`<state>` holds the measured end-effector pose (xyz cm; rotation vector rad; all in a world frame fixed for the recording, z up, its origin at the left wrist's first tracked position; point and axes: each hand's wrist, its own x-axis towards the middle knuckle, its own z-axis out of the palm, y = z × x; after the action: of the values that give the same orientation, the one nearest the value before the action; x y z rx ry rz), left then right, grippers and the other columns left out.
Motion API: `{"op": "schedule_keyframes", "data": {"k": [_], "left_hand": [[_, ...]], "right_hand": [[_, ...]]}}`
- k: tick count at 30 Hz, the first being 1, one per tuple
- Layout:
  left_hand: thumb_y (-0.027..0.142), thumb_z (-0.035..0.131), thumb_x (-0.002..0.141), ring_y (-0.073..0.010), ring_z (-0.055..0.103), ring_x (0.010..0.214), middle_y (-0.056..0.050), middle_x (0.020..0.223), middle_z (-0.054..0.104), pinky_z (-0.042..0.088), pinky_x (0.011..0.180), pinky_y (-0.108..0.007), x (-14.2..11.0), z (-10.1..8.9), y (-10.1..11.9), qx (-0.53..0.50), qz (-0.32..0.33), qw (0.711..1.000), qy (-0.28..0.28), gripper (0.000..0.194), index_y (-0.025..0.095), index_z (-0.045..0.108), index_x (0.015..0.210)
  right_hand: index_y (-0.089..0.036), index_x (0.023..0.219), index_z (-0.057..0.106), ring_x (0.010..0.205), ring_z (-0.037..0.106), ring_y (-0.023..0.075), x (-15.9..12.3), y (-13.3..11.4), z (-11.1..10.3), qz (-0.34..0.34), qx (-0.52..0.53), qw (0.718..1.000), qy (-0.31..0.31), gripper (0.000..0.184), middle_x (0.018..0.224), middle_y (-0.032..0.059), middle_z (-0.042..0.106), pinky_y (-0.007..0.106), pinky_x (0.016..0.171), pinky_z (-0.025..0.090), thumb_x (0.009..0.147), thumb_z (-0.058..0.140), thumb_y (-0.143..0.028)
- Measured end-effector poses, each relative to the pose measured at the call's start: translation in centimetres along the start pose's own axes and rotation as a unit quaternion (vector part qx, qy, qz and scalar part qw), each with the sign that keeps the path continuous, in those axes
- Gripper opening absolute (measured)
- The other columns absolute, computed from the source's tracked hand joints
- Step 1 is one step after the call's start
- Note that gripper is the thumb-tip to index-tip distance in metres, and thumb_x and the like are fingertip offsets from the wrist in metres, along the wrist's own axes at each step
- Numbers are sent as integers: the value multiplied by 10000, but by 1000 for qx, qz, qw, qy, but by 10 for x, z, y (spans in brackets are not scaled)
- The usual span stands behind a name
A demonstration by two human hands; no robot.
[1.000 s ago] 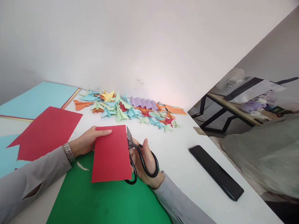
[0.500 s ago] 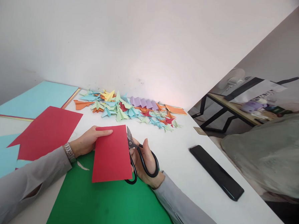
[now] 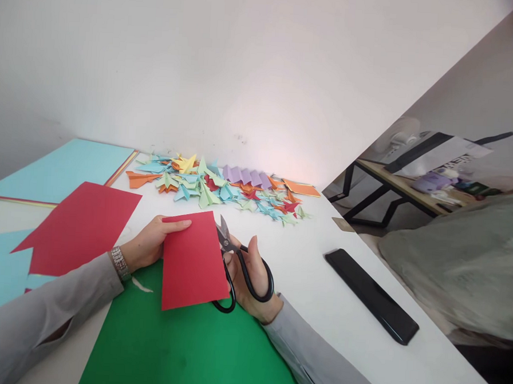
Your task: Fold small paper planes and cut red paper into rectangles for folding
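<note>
My left hand (image 3: 151, 241) pinches a red sheet of paper (image 3: 195, 263) at its upper left corner, thumb on the front face and fingers behind. In my right hand (image 3: 252, 280) is a pair of scissors (image 3: 241, 254) with black loop handles. Their blades are apart at the sheet's upper right edge, one in view and the other largely hidden behind the paper. Beneath both hands lies a green sheet (image 3: 192, 349), with a thin pale paper scrap (image 3: 142, 286) close to my left wrist.
Folded paper pieces (image 3: 213, 190) in many colours lie along the wall. To the left are a larger red sheet (image 3: 85, 229) and light blue sheets (image 3: 64, 170). A long black case (image 3: 371, 295) lies on the right of the white table (image 3: 305, 315). Beyond it, a person's sleeve (image 3: 459, 265) shows.
The red sheet has turned slightly, its top edge shifting left and its lower edge right. The visible scissor blade now stands a little clear of the sheet's edge.
</note>
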<state>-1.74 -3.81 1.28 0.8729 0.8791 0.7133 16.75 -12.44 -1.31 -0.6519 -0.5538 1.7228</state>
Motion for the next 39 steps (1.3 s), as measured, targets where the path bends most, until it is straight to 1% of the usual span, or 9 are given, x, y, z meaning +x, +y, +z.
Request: {"op": "schedule_keyframes", "data": {"k": [5, 7, 9, 15, 20, 26, 33, 35, 39], "left_hand": [[345, 794, 683, -209, 685, 650, -116, 778, 744, 534, 583, -286, -1, -2, -1, 43, -7, 999, -32, 270, 107, 735, 797], [365, 788, 687, -223, 692, 673, -129, 801, 748, 537, 605, -303, -1, -3, -2, 67, -8, 996, -51, 291, 107, 739, 812], [376, 784, 691, -230, 696, 684, -135, 817, 752, 540, 616, -311, -2, -3, -2, 79, -8, 995, -57, 301, 108, 742, 822], [363, 799, 674, -228, 698, 677, -128, 799, 751, 549, 606, -304, -4, 0, 0, 70, -12, 997, -37, 289, 106, 738, 792], [337, 812, 661, -212, 693, 662, -121, 783, 748, 556, 606, -292, -3, 1, -1, 38, 0, 999, -13, 281, 96, 734, 784], [340, 802, 677, -210, 695, 673, -122, 798, 749, 556, 608, -288, -2, -1, -2, 45, -7, 999, -26, 288, 94, 735, 810], [341, 791, 686, -209, 692, 657, -124, 788, 750, 547, 592, -288, -4, 1, 0, 68, -13, 997, -45, 289, 93, 739, 826], [340, 794, 680, -212, 692, 658, -125, 785, 749, 547, 591, -291, -4, 1, 1, 69, -14, 997, -43, 289, 91, 737, 815], [333, 798, 675, -213, 692, 655, -125, 778, 749, 547, 589, -289, -4, 1, 1, 65, -14, 997, -41, 282, 90, 733, 802]], "right_hand": [[-208, 1232, 561, 346, 534, 96, 1, 0, 0, 3, -31, 999, -23, 686, 545, -61, 592, 183, 314, 398, 772, 542, -716], [-208, 1217, 569, 340, 536, 102, 1, 1, 0, 2, -44, 999, -32, 678, 526, -59, 591, 184, 313, 403, 777, 525, -722], [-216, 1215, 571, 339, 537, 104, 2, 1, 1, 0, -47, 998, -33, 671, 522, -60, 596, 187, 316, 411, 782, 514, -725], [-214, 1206, 577, 344, 541, 93, 2, 2, 3, -12, -42, 999, -32, 722, 550, -65, 610, 174, 306, 387, 724, 559, -751], [-226, 1123, 596, 360, 522, 85, 2, -1, 4, -27, -9, 1000, 5, 634, 533, -85, 552, 175, 314, 403, 730, 582, -724], [-220, 1080, 592, 343, 514, 88, 3, -1, 3, -18, -9, 1000, 9, 594, 532, -89, 552, 185, 297, 397, 748, 576, -712], [-241, 958, 622, 346, 533, 90, 3, 0, 3, -25, -14, 1000, 6, 565, 537, -89, 558, 183, 309, 406, 656, 661, -717], [-242, 983, 626, 347, 528, 90, 3, 1, 3, -31, -24, 999, 5, 584, 526, -87, 546, 182, 309, 395, 659, 649, -727], [-235, 1072, 618, 341, 497, 91, 2, 2, 4, -36, -70, 997, -3, 644, 503, -71, 541, 185, 315, 362, 710, 557, -763]]}}
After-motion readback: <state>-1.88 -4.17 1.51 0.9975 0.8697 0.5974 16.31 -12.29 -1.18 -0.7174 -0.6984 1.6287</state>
